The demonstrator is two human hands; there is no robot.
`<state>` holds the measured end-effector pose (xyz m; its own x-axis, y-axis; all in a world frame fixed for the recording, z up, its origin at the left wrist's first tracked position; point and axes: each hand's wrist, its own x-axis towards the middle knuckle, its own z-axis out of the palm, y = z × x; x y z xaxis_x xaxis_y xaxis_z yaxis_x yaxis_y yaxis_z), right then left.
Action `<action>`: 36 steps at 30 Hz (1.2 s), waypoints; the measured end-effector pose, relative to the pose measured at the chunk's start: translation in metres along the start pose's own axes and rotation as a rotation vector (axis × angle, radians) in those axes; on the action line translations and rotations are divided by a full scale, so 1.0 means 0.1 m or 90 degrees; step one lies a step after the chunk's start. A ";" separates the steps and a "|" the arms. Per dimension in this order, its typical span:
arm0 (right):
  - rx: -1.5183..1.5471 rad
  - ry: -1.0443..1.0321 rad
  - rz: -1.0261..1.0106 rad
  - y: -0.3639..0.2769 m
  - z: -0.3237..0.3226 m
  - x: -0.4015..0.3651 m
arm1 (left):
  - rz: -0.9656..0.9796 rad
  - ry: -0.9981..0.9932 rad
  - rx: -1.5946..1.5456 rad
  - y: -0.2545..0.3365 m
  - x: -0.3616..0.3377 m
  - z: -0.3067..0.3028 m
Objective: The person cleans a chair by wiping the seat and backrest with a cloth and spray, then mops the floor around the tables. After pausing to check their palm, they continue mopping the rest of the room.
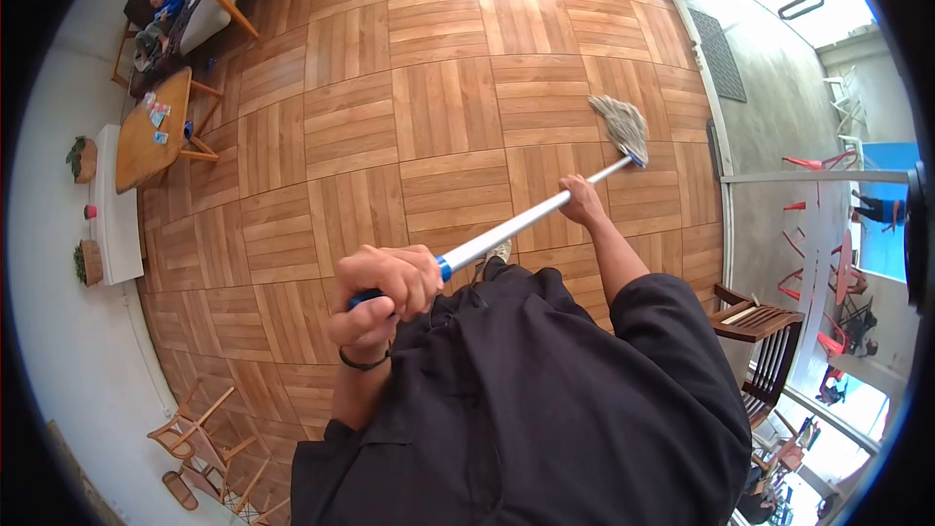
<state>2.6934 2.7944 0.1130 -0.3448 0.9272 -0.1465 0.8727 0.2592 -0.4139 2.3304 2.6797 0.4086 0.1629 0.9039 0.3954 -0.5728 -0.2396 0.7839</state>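
A mop with a white pole (506, 229) slants across the view from lower left to upper right. My left hand (385, 294) is wrapped round the blue grip at the pole's near end, with a dark band on its wrist. Farther along the pole, my right hand (581, 201) is closed round it. The grey string mop head (620, 125) lies spread on the wooden floor (443, 107) at the right, joined to the pole by a blue fitting.
At the upper left, a person (166, 8) sits on a sofa beside a wooden table (146, 151). Planters (90, 261) stand on a white ledge at left. Wooden chairs (200, 429) are lower left; a dark slatted chair (765, 321) is near my right side. Glass panels line the right.
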 end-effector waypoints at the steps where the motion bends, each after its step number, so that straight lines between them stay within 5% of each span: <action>1: 0.006 0.016 -0.006 -0.10 0.11 -0.08 | -0.014 0.010 -0.003 0.07 -0.10 -0.08; 11: -0.010 -0.034 -0.095 -2.66 1.07 0.63 | 0.109 0.122 0.134 1.93 -1.37 -1.27; 14: 0.068 -0.063 -0.225 -3.64 1.44 0.77 | 0.184 0.185 0.211 2.56 -1.89 -1.36; 19: 0.183 -0.113 -0.457 -5.50 1.88 0.42 | 0.325 0.320 0.464 3.48 -3.04 -1.11; 25: 0.162 -0.310 -0.663 -6.86 2.21 -0.19 | 0.367 0.404 0.637 3.90 -3.89 -0.25; 31: 0.236 -0.393 -0.766 -7.27 2.53 -0.83 | 0.266 0.264 0.803 4.09 -3.90 0.45; 36: 0.247 -0.420 -0.763 -6.67 2.36 -1.12 | 0.450 0.395 0.745 3.54 -3.80 0.87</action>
<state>2.0687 2.4540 0.1936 -0.9853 -0.1188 0.1226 -0.1695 0.5957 -0.7852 2.1354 2.2202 0.5773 -0.3937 0.4142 0.8206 0.6113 -0.5487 0.5703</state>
